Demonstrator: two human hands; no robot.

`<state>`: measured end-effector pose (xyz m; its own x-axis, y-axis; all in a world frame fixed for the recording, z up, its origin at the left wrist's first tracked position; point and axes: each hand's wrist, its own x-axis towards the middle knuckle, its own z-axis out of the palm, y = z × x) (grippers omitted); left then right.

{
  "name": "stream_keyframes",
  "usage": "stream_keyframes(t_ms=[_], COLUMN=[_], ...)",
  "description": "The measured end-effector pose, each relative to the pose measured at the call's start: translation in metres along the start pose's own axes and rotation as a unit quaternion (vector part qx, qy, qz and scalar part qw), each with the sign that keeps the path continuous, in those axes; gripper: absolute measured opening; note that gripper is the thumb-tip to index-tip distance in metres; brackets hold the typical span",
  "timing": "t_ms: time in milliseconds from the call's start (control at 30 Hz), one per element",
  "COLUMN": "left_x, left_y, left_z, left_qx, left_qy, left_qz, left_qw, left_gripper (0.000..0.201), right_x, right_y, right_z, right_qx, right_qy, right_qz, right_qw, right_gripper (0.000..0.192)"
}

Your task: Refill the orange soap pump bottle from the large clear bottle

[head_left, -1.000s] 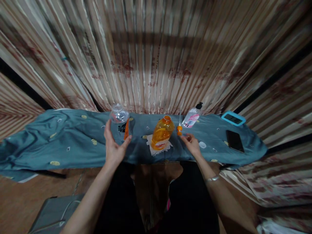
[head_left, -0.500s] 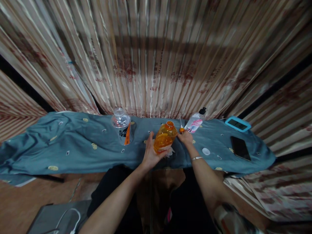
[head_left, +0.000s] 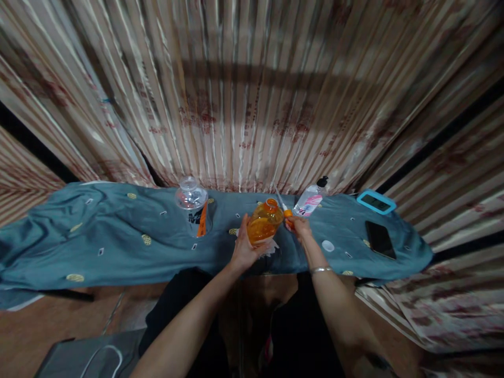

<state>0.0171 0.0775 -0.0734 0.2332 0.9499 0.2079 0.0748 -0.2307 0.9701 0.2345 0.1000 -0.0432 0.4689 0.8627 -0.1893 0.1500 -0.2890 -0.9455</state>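
Left hand: now wrapping the orange bottle, having left the clear one.
Right hand: fingers pinching the pump, tilting its tube toward the bottle mouth.

Bare forearms, a thin silver bracelet on the right wrist, dark trousers

Orange bottle: translucent, amber liquid inside, mouth open and uncapped, tilted toward the right, gripped at its lower body over a white cloth on the blue-covered table. Pump cap: orange collar, thin clear tube angled up-left, held just right of the bottle mouth.
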Motion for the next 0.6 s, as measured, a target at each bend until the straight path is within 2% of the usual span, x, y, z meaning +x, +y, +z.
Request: stream_keyframes(t_ms=[100, 233, 267, 367, 467, 600], left_x=[0.001, 0.002, 0.003, 0.003, 0.004, 0.005], left_y=[0.001, 0.004, 0.004, 0.005, 0.004, 0.001], left_z=[0.002, 0.003, 0.003, 0.004, 0.005, 0.005], left_qx=[-0.015, -0.011, -0.008, -0.008, -0.011, -0.015], left_qy=[0.001, 0.009, 0.01, 0.011, 0.012, 0.022], left_qz=[-0.006, -0.014, -0.016, -0.012, 0.002, 0.004], left_qw=[1.0, 1.0, 1.0, 1.0, 1.0, 1.0], left_gripper=[0.115, 0.109, 0.106, 0.098, 0.094, 0.095], right_x=[-0.039, -0.109, -0.126, -0.17, -0.196, -0.206], right_y=[0.008, 0.016, 0.015, 0.007, -0.007, -0.028], right_z=[-0.022, -0.075, -0.091, -0.137, -0.167, -0.181], right_qx=[0.07, 0.135, 0.143, 0.136, 0.093, 0.028], right_qy=[-0.003, -0.008, -0.01, -0.01, 0.004, 0.025], right_qz=[0.027, 0.034, 0.034, 0.043, 0.055, 0.057], right_qw=[0.997, 0.99, 0.989, 0.99, 0.994, 0.998], right_gripper=[0.037, 0.031, 0.033, 0.056, 0.056, 0.059])
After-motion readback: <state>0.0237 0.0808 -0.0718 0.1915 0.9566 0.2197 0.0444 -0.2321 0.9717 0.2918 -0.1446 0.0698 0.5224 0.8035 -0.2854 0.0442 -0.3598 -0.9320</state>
